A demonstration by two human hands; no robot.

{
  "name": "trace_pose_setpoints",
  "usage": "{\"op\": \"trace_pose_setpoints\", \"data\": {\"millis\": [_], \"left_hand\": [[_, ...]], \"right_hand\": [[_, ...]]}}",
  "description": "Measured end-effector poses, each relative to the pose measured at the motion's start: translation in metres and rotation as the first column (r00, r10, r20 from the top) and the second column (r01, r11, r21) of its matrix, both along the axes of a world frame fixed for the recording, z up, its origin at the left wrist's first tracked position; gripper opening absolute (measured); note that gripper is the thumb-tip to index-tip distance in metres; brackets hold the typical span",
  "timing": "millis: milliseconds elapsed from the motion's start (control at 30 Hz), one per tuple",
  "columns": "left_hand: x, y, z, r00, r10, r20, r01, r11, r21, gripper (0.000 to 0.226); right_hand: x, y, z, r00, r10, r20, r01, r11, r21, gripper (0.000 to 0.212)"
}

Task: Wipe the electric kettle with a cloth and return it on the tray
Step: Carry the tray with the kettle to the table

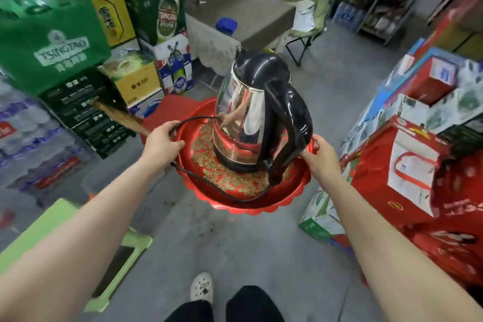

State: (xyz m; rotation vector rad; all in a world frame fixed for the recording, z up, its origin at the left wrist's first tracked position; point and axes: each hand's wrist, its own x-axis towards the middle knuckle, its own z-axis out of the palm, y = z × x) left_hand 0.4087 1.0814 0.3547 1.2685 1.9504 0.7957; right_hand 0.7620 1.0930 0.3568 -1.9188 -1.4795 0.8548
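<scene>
A steel electric kettle (243, 110) with a black lid and black handle stands upright on a round red tray (295, 191) patterned in gold. I hold the tray in the air in front of me. My left hand (160, 142) grips the tray's left rim together with the kettle's black cord (198, 180), which loops over the tray's near edge. My right hand (322, 157) grips the right rim, just behind the kettle's handle. I see no cloth that I can name as the wiping cloth.
Stacked beer cartons (52, 44) and drink crates line the left. Red gift boxes (407, 183) crowd the right. A grey table (243, 15) with a lace cloth stands ahead, a folding chair (305, 34) beside it. A green stool (122, 251) stands at lower left on the concrete floor.
</scene>
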Motion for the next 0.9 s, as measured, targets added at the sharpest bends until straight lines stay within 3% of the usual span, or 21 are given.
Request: {"op": "trace_pose_setpoints", "data": {"millis": [300,667,800,900], "left_hand": [[0.062,0.221,0.007,1.000,0.004,-0.016,-0.004,1.000,0.008,0.056],[0.108,0.459,0.001,0.989,0.140,-0.036,-0.141,0.990,-0.011,0.057],[0.107,0.560,-0.007,0.989,0.142,-0.048,-0.142,0.990,0.000,0.055],[0.103,0.637,-0.007,0.988,0.153,-0.026,-0.153,0.988,-0.005,0.055]], "right_hand": [[0.060,0.222,-0.006,0.992,-0.048,-0.114,0.051,0.998,0.022,0.039],[0.101,0.514,-0.004,0.989,0.047,-0.143,-0.049,0.999,-0.013,0.063],[0.095,0.624,-0.013,0.974,0.021,-0.226,-0.027,0.999,-0.023,0.053],[0.089,0.701,-0.010,0.980,0.024,-0.198,-0.023,1.000,0.008,0.046]]}}
